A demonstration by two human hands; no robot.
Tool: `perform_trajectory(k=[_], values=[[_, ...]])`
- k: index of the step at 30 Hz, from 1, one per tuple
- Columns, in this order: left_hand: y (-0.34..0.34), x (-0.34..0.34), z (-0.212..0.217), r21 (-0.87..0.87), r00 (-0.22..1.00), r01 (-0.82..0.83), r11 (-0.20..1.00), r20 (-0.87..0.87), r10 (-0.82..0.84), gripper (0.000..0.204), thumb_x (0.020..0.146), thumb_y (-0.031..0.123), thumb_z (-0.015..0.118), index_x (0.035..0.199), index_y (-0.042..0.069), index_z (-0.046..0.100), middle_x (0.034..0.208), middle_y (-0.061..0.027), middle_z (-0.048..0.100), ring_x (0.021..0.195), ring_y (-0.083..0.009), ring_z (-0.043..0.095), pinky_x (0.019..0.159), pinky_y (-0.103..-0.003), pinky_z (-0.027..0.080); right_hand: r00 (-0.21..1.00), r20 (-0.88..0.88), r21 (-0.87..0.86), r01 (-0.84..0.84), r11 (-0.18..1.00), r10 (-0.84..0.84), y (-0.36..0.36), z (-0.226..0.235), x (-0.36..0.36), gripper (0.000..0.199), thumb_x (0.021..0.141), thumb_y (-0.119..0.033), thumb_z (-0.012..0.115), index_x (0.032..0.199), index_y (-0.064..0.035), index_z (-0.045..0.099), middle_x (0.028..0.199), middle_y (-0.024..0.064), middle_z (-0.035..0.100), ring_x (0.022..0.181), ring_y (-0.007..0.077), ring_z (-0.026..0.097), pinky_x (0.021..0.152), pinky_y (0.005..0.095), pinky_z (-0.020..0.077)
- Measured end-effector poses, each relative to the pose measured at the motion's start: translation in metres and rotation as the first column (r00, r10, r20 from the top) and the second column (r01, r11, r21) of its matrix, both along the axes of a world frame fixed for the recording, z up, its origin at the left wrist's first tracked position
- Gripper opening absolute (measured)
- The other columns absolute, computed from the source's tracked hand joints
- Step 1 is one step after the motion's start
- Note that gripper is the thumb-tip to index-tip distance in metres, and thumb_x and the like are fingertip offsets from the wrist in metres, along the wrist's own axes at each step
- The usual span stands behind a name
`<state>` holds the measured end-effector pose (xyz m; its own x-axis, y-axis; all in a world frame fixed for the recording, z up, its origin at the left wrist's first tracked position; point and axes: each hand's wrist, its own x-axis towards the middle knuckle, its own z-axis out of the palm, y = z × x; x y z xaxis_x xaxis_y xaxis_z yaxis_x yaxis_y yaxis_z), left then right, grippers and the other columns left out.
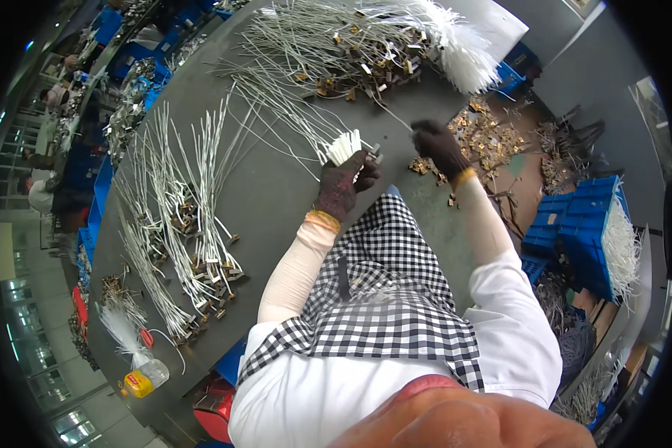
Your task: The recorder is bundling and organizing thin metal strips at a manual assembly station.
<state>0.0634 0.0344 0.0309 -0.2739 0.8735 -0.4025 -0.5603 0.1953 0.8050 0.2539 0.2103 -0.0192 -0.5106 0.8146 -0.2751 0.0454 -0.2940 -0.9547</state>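
Note:
My left hand (343, 183), in a dark glove, is closed around a bundle of white wires (343, 148). Thick white ends stand up out of the fist, and thin strands trail off to the far left. To its right, my right hand (439, 149), also gloved, has its fingers closed at the end of a single thin wire (394, 114). That wire runs back to a big pile of wires with small brass and white end pieces (373, 63) at the far side of the table. The right fingertips are too dark to show exactly how they grip.
More wires with end pieces (201, 272) lie on the left of the dark table (276, 216). A plastic bottle (145, 377) stands at the near left edge. Small brass pieces (493, 138) are scattered on the right. Blue crates (564, 224) with white strands stand at the right.

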Motion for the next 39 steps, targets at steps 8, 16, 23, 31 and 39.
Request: perform_trajectory(k=[8, 16, 23, 31, 39], values=[[0.009, 0.055, -0.068, 0.320, 0.738, 0.221, 0.921, -0.672, 0.056, 0.032, 0.086, -0.002, 0.068, 0.117, 0.003, 0.062, 0.102, -0.0105, 0.072, 0.095, -0.0189, 0.071, 0.083, -0.029, 0.057, 0.828, 0.559, -0.092, 0.013, 0.996, 0.041, -0.149, 0.033, 0.157, 0.024, 0.082, -0.020, 0.063, 0.101, -0.0044, 0.063, 0.071, 0.0030, 0.058, 0.056, 0.0110, 0.052, 0.049, 0.0266, 0.0414], [0.037, -0.012, -0.020, 0.249, 0.967, -0.246, 0.937, 0.122, 0.222, 0.017, 0.092, -0.001, 0.058, 0.109, -0.002, 0.061, 0.102, -0.0085, 0.062, 0.091, -0.0174, 0.063, 0.084, -0.034, 0.057, 0.931, 0.358, -0.355, 0.068, 0.932, 0.069, -0.241, 0.038, 0.271, 0.021, 0.083, -0.012, 0.060, 0.102, -0.0024, 0.064, 0.071, -0.0007, 0.056, 0.058, 0.0080, 0.049, 0.051, 0.0238, 0.0369], [0.046, -0.064, -0.021, 0.313, 0.824, -0.355, 0.881, 0.549, 0.137, 0.021, 0.095, 0.012, 0.057, 0.111, -0.003, 0.061, 0.108, -0.0197, 0.069, 0.104, -0.0352, 0.067, 0.093, -0.051, 0.056, 0.895, 0.396, -0.300, -0.085, 0.950, 0.206, -0.249, 0.047, 0.215, 0.024, 0.081, -0.012, 0.065, 0.103, -0.0024, 0.066, 0.073, -0.0012, 0.055, 0.059, 0.0081, 0.048, 0.052, 0.0241, 0.0380], [0.018, -0.118, -0.006, 0.248, 0.687, -0.487, 0.837, 0.701, 0.191, 0.015, 0.092, 0.007, 0.060, 0.103, -0.003, 0.062, 0.100, -0.0199, 0.069, 0.095, -0.0347, 0.069, 0.090, -0.054, 0.058, 0.871, 0.422, -0.329, -0.113, 0.937, 0.253, -0.263, 0.050, 0.219, 0.027, 0.080, -0.014, 0.065, 0.104, -0.0005, 0.066, 0.074, 0.0003, 0.056, 0.061, 0.0089, 0.048, 0.054, 0.0251, 0.0388], [0.016, -0.115, -0.005, 0.319, 0.736, -0.491, 0.810, 0.649, 0.191, 0.017, 0.093, 0.008, 0.060, 0.106, -0.003, 0.062, 0.102, -0.0192, 0.069, 0.098, -0.0340, 0.069, 0.092, -0.053, 0.057, 0.907, 0.355, -0.361, -0.089, 0.928, 0.225, -0.265, 0.041, 0.231, 0.025, 0.082, -0.012, 0.063, 0.105, -0.0014, 0.064, 0.073, 0.0001, 0.058, 0.059, 0.0076, 0.048, 0.052, 0.0237, 0.0367]])
